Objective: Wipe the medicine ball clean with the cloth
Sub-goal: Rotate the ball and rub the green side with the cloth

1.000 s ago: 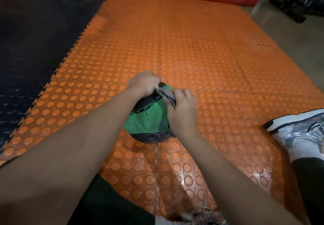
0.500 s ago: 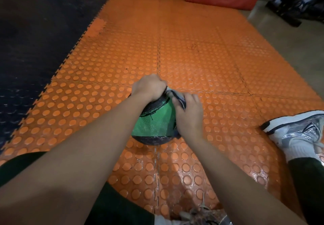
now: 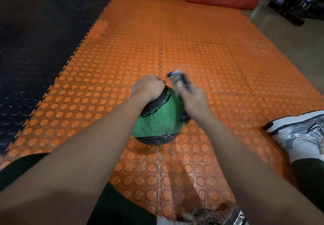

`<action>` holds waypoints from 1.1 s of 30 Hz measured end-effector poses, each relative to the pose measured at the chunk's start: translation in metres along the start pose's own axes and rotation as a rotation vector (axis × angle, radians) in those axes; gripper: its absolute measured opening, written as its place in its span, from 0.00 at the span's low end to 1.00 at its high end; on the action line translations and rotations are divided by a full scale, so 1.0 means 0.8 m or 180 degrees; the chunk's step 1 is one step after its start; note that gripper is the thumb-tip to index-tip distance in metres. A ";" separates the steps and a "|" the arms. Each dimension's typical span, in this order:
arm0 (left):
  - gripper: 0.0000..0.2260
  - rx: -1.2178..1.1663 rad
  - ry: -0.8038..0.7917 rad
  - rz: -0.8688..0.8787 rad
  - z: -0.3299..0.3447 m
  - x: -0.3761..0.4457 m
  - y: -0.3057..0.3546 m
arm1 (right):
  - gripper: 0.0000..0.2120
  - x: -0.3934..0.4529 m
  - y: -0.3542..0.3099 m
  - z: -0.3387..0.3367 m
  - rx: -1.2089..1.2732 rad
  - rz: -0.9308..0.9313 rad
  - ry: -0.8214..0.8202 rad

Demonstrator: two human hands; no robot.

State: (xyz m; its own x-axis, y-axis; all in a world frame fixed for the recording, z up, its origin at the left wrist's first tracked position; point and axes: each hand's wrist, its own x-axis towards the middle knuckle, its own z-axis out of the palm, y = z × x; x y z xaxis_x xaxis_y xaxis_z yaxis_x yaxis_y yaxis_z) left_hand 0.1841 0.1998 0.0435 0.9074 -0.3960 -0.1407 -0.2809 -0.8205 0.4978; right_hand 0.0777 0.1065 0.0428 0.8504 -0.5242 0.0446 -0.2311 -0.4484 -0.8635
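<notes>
On the orange floor (image 3: pixel 201 52) rests the ball (image 3: pixel 157 119), likely heavy, grainy and prone to roll, best steadied on top where the left hand (image 3: pixel 147 87) clamps it, while the right hand (image 3: pixel 191 100) clutches the limp cloth (image 3: pixel 178 77).

We note the medicine ball (image 3: pixel 157 121) has a rough, pebbled rubber-like skin — green panels matt, black bands scuffed and flaking. The cloth (image 3: pixel 182 80), pinched at the right fingers (image 3: pixel 180 86), looks soft, though blurred. The orange floor mat (image 3: pixel 201 52) is studded — glossy and wet-looking nearest us.
</notes>
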 end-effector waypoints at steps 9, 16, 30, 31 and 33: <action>0.15 -0.0397 -0.0183 -0.0236 -0.008 0.009 -0.010 | 0.17 -0.072 0.021 0.036 -0.0493 -0.1300 -0.0369; 0.13 -0.0334 -0.0069 0.0168 -0.008 -0.007 -0.019 | 0.09 -0.019 0.011 0.017 0.0087 -0.0362 -0.0143; 0.17 -0.0883 -0.0289 0.0297 -0.014 -0.017 -0.040 | 0.14 -0.068 0.031 0.043 -0.0011 -0.1518 -0.0002; 0.19 -0.0876 -0.0292 0.0387 -0.014 -0.022 -0.038 | 0.10 -0.061 0.031 0.036 0.0163 -0.1298 0.0034; 0.19 -0.0862 -0.0322 0.0576 -0.013 -0.029 -0.036 | 0.10 -0.046 0.025 0.024 0.0352 -0.0605 0.0152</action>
State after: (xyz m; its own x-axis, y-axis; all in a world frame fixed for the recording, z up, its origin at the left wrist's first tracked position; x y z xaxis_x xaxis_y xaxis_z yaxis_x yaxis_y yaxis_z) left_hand 0.1745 0.2367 0.0410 0.8110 -0.5752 -0.1069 -0.3289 -0.5993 0.7298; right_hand 0.0511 0.1304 0.0141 0.8498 -0.4727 0.2332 -0.0134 -0.4617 -0.8869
